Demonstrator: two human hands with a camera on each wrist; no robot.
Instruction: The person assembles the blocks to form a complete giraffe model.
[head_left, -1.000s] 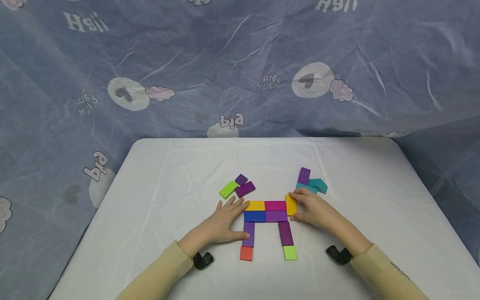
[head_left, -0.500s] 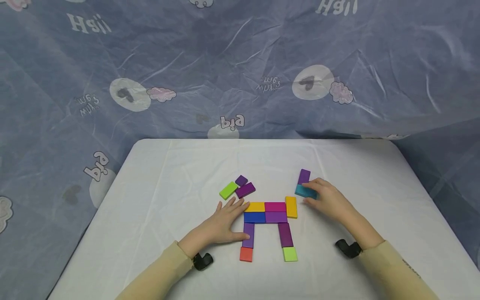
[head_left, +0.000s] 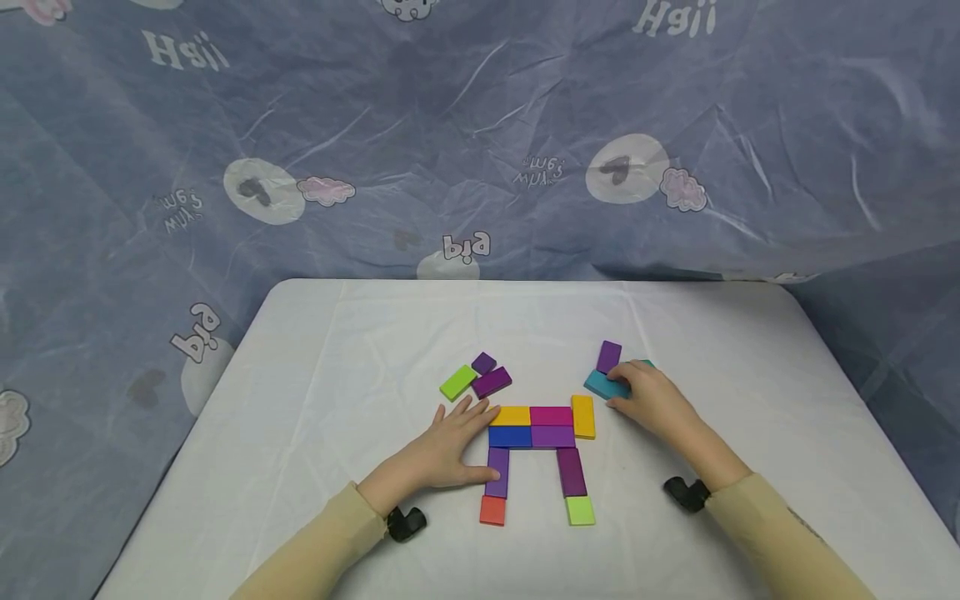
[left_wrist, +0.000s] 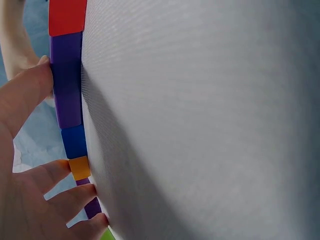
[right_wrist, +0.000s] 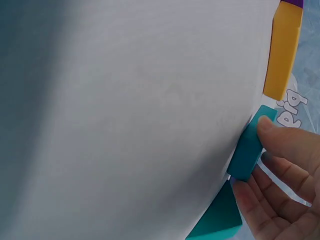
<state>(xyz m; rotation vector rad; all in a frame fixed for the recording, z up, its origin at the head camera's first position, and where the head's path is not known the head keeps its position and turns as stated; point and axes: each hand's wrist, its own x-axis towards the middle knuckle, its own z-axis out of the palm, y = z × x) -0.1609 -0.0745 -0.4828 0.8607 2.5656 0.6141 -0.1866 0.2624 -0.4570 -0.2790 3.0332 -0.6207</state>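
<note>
My right hand [head_left: 660, 408] pinches a teal rectangular block [right_wrist: 245, 155] between thumb and fingers, low over the white table. Just left of it, a yellow block [head_left: 583, 417] stands lengthwise against the right end of a flat block figure. That figure has a yellow block [head_left: 513, 415] and a magenta block [head_left: 551, 416] above a blue block [head_left: 510, 437] and a purple block [head_left: 553, 437]. Two purple legs end in a red block [head_left: 492, 511] and a lime block [head_left: 580, 511]. My left hand [head_left: 442, 450] lies spread at the figure's left side, thumb touching the left purple leg [left_wrist: 67, 85].
Beyond the left hand lie a green block [head_left: 458, 382], a dark purple block [head_left: 492, 382] and a small purple block [head_left: 483, 362]. Another purple block [head_left: 609, 357] lies behind the held one. A second teal piece [right_wrist: 220, 217] is partly hidden by the right hand.
My right hand has let go of the yellow block at the figure's right end and moved right to the teal block, which has shifted slightly left. The left hand stays put.
</note>
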